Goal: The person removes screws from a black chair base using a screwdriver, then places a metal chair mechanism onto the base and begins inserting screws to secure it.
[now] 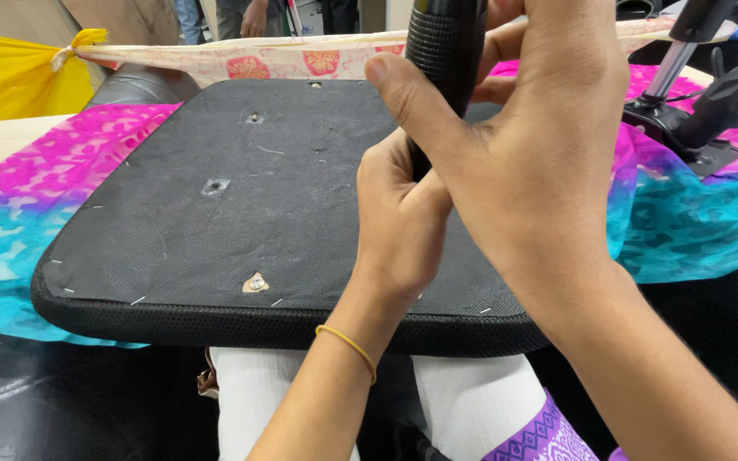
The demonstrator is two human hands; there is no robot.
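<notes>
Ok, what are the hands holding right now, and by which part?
Both hands grip one black ribbed tool handle: the right hand wraps its upper part, the left hand its lower part, above the upturned seat pad.

The upturned seat pad (241, 196) is showing a matte black, finely woven underside flecked with pale staples. The cloth (36, 196) under it is fading from magenta with pink blotches into turquoise. A cream strip (284, 58) is carrying red floral squares beside plain yellow fabric (6, 77). The tool handle (446, 43) is showing ribbed black. A thin yellow band (348, 346) is circling the left wrist. Purple fabric (544, 435) is bearing white geometric lines.
</notes>
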